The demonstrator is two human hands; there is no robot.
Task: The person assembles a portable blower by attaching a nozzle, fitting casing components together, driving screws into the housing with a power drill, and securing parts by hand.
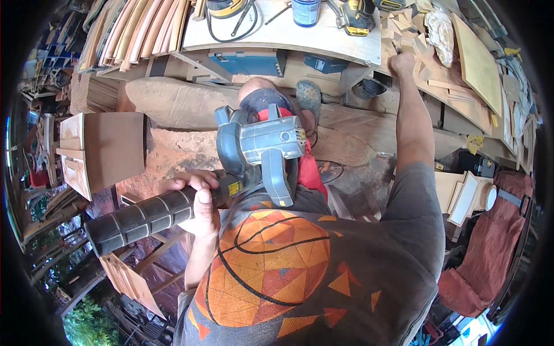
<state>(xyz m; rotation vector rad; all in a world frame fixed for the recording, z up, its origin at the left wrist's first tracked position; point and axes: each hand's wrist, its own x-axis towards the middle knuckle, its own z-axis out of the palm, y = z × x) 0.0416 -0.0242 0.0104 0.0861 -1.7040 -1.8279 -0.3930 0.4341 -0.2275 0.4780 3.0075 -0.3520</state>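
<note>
1. Head view: left of the table (pixel 277 39), curved wooden strips (pixel 141 32) lie stacked.
2. On the table's near side, the left hand (pixel 199 199) grasps the black tube (pixel 141 222) of a blue-grey blower (pixel 271 140), its fingers wrapped round the tube close to the blower's body.
3. On the table stand a blue can (pixel 306 12) and, farther right, a yellow-and-black power tool (pixel 358 18).
4. Just past the table's right edge, the right hand (pixel 403 63) is among wood offcuts (pixel 408 41), fingers curled; I cannot tell whether they grip anything.
</note>
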